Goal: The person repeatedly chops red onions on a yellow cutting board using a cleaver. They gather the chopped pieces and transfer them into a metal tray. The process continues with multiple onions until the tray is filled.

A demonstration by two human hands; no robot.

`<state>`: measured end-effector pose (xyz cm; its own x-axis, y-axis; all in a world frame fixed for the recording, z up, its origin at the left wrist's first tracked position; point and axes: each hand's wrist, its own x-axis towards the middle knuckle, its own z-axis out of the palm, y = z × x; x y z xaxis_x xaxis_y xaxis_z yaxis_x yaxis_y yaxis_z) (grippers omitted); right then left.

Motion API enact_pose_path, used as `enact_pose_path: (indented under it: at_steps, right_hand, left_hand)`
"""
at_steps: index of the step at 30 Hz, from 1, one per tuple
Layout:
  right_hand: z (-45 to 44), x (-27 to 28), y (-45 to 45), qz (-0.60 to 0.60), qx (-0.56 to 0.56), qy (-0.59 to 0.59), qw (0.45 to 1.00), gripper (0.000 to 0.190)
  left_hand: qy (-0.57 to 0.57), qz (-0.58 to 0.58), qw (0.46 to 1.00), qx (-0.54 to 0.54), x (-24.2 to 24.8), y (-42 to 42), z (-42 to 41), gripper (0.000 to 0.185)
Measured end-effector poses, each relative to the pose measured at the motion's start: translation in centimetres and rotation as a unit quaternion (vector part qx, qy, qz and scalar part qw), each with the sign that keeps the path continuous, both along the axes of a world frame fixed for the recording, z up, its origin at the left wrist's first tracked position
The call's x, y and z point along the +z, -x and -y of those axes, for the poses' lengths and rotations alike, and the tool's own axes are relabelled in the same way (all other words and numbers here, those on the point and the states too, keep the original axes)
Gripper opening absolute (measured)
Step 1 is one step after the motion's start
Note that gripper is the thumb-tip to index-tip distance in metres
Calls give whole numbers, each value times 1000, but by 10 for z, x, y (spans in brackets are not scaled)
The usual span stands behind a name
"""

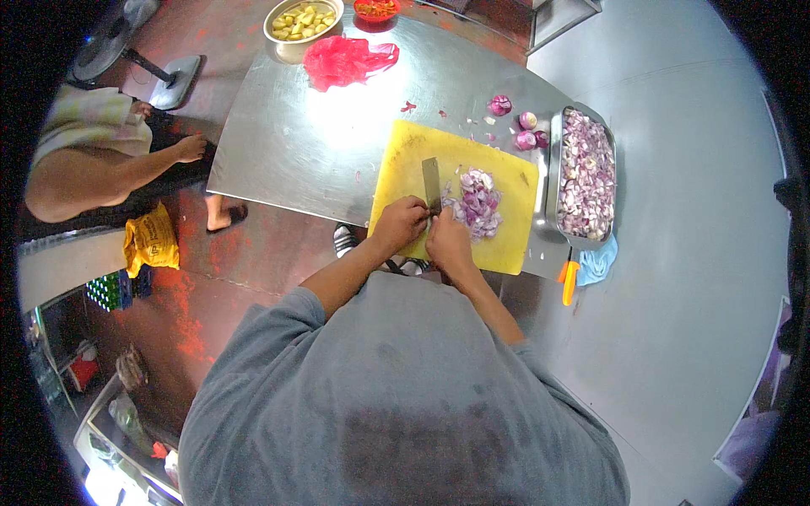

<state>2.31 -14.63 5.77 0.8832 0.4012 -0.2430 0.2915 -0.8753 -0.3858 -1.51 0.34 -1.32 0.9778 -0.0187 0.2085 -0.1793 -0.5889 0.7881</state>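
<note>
A yellow cutting board [405,158] lies on the steel table [278,139]. Over its left half, a broad-bladed knife [431,180] points away from me. My right hand [450,240] is closed at the near end of the knife, around its handle, which is mostly hidden. Close beside it, my left hand [402,221] has its fingertips at the base of the blade; whether they pinch anything is unclear. Chopped red onion [479,205] is heaped on the board just right of the blade. Several whole or peeled red onions [500,105] sit beyond the board.
A steel tray [555,171] of chopped onion stands at the right, near an orange-handled tool [570,284] and blue cloth [597,261]. Farther back are a red plastic bag [345,61], a bowl of cut potatoes [335,22] and a red bowl [378,18]. Another person [95,171] sits at left.
</note>
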Motion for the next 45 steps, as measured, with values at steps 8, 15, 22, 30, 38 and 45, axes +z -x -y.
enact_pose_path:
  at_steps: [8,15,22,30,38,45]
  right_hand:
    - [19,17,5,2,-69,-115,991,28]
    - [20,-15,26,-108,22,-149,983,26]
    - [75,-25,-14,15,-84,-156,984,24]
    - [105,-7,9,-183,129,-101,969,29]
    - [139,-11,-36,-154,130,-132,970,26]
    - [82,-11,0,-175,164,-153,959,29]
  left_hand:
    - [69,33,988,138,31,10,-27,15]
    - [82,-89,971,204,66,22,-73,17]
    - [38,-88,987,125,86,10,-66,15]
    - [9,-64,998,-19,126,-80,-48,13]
    - [-154,-81,977,-124,116,-227,-4,31]
    - [-336,-60,932,-125,57,-354,53,70]
